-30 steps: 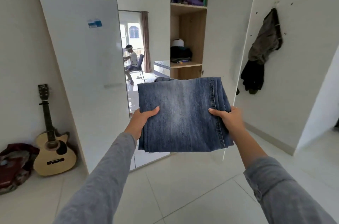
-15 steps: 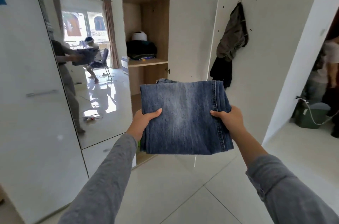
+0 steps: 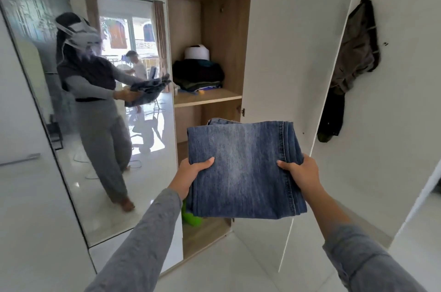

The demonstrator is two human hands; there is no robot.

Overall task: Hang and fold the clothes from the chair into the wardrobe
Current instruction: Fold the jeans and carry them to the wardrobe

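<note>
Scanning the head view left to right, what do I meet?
Tall mirror panel → left-hand grip → folded blue denim jeans → right-hand grip → hanging dark grey garment.

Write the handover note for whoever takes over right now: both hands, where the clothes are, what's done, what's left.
Left hand: grips the left edge of the folded blue denim jeans, thumb on top.
Right hand: grips the right edge the same way.
Jeans: held in the air in front of the open wooden wardrobe, on no shelf yet.
Done: jeans folded.
Left: lay them on a shelf; the middle shelf has bare room beside the dark folded pile. What remains to fetch is out of view.
</note>
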